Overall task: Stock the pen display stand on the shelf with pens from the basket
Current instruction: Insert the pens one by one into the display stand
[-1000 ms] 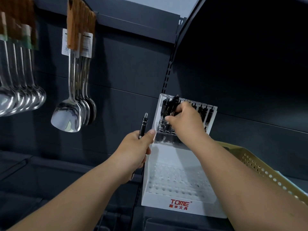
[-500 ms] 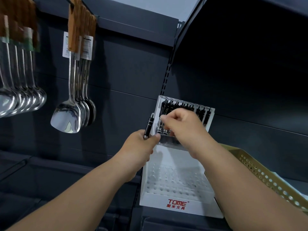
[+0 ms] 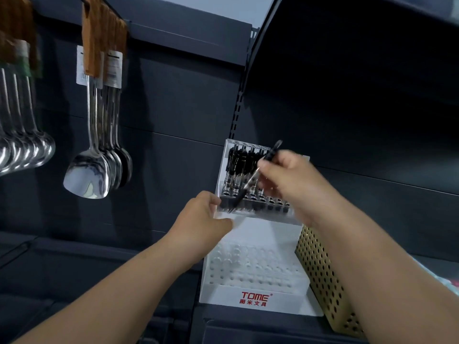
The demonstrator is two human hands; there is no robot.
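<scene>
A white tiered pen display stand (image 3: 258,300) marked TOME sits on the dark shelf, its lower tiers showing bare holes. Several black pens (image 3: 239,167) stand upright in its back row. My right hand (image 3: 290,180) pinches a black pen (image 3: 253,177) that slants across the back row, tip pointing down-left. My left hand (image 3: 205,219) hovers at the stand's left edge, fingers loosely curled and holding nothing. A gold perforated basket (image 3: 325,276) stands to the right of the stand, partly hidden by my right forearm.
Metal spatulas (image 3: 87,177) and ladles (image 3: 27,150) hang from hooks on the dark back panel at the left. A dark shelf overhangs the upper right.
The pen passed from my left hand to my right hand, which now holds it slanted over the back row. My left hand dropped lower beside the stand.
</scene>
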